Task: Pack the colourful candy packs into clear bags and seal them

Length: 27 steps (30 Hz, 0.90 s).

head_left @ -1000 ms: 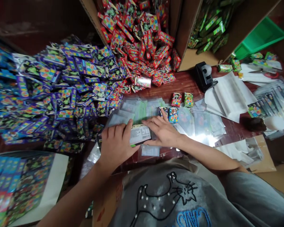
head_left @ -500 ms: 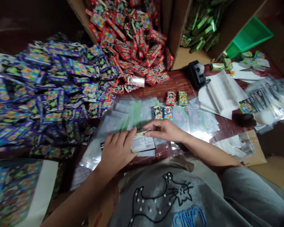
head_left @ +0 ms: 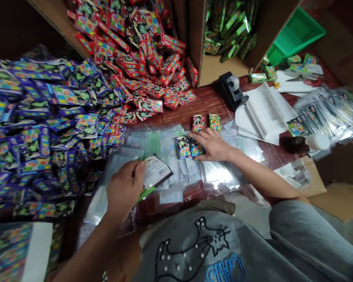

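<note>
a: quick, left hand point(head_left: 125, 188)?
b: closed on the flat barcoded pack point(head_left: 157, 171). thumb across the near end, other fingers mostly hidden. printed side up, tilted, above the table point(head_left: 207, 105).
a: and the green strip point(head_left: 146, 194)?
b: sticks out under the pack, by the fingers.
a: right hand point(head_left: 214, 146)?
b: over the blue box point(head_left: 195, 148). fingers part open and bent, thumb at the near edge, fingertips towards the far edge. can't tell if it's gripped or just touched.
a: boxes around it?
b: purple box point(head_left: 182, 147) just beside, on the left. red box point(head_left: 198, 122) and green box point(head_left: 214, 121) stand in a row behind.
a: what's under all that?
b: clear bags point(head_left: 132, 153), spread out, overlapping.
a: left side?
b: heap of purple packs point(head_left: 38, 115), running into the red packs point(head_left: 153, 49) spilling from a carton.
a: right side?
b: black tape dispenser point(head_left: 231, 93), white sheets point(head_left: 267, 113) next to it, dark bottle point(head_left: 295, 145) with a white cap nearer the person. green tub point(head_left: 297, 36) at the back, past the other carton point(head_left: 216, 70).
</note>
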Tool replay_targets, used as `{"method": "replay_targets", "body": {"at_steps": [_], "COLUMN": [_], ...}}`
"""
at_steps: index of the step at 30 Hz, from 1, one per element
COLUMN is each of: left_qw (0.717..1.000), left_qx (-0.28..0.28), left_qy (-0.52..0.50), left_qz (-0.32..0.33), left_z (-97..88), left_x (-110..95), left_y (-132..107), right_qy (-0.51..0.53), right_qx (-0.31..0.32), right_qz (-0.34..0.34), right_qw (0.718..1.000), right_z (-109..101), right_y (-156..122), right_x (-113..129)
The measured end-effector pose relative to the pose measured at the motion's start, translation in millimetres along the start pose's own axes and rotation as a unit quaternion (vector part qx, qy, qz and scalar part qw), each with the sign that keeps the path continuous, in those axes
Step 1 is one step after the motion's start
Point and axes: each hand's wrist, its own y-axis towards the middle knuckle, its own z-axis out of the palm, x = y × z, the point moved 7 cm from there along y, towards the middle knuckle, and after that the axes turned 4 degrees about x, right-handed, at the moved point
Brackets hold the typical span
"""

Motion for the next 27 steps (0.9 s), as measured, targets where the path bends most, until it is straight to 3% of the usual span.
{"method": "replay_targets", "body": {"at_steps": [2,6,8,12,15,18,23,27], "left_qw": [1.000,0.993,0.990,0.989,0.992,0.988,0.985,0.980], "left_qx": [-0.008,-0.045,-0.026,0.055,0.039,0.009,-0.009,-0.005], "left_qy": [-0.013,0.000,0.027,0.056,0.042,0.027,0.028,0.027], "left_qz": [0.013,0.106,0.137,0.122,0.116,0.149,0.172,0.198], "left_z": [1.1,-1.1,2.6,15.2,11.7,5.2,1.4,7.9], "left_x": [-6,-22,-26,-17,-15,-27,-39,-36], "left_y": [7,1,-6,-13,-17,-22,-27,-26], "right_qy": [0.023,0.052,0.057,0.088,0.107,0.083,0.029,0.022], "right_qx": [-0.004,-0.013,-0.016,-0.027,-0.067,-0.099,-0.034,-0.004], "right_qz": [-0.011,-0.034,-0.049,-0.084,-0.100,-0.076,-0.081,-0.111], "right_qw": [1.000,0.998,0.997,0.992,0.987,0.989,0.996,0.994], "right_z": [-1,4,10,17,7,-6,-8,0], "right_y": [1,5,10,18,14,4,-7,-3], "right_x": [0,0,3,12,25,44,80,88]}}
